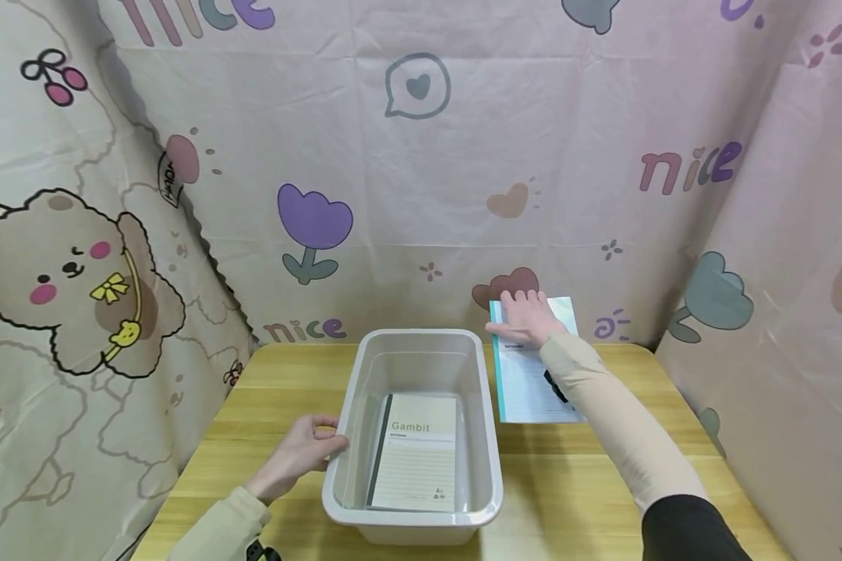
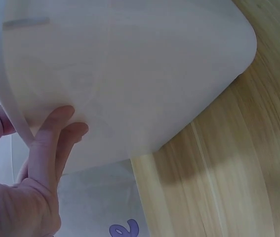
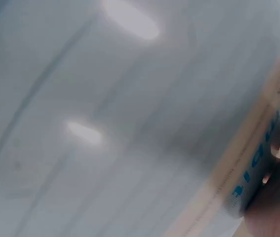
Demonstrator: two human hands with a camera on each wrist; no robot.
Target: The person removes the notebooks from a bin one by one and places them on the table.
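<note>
Blue-spined notebook [image 1: 529,393] shows at two o'clock from the pale plastic bin [image 1: 393,519], its upper end overlapping the printed curtain [image 1: 407,195] from where I stand. The right hand [image 1: 531,318] lies over that twelve o'clock end, thumb spread wide toward nine, hiding the title; whether its fingers pinch the cover, I can't tell. Up close from the right wrist, the lettering is blurred and cropped, the hand barely visible at four o'clock. At the bin's nine o'clock, the left hand [image 1: 298,452] pinches the rim. A cream Gambit notebook [image 1: 417,460] lies inside. Some black object [image 1: 555,386] is mostly hidden by the right sleeve [image 1: 606,397].
</note>
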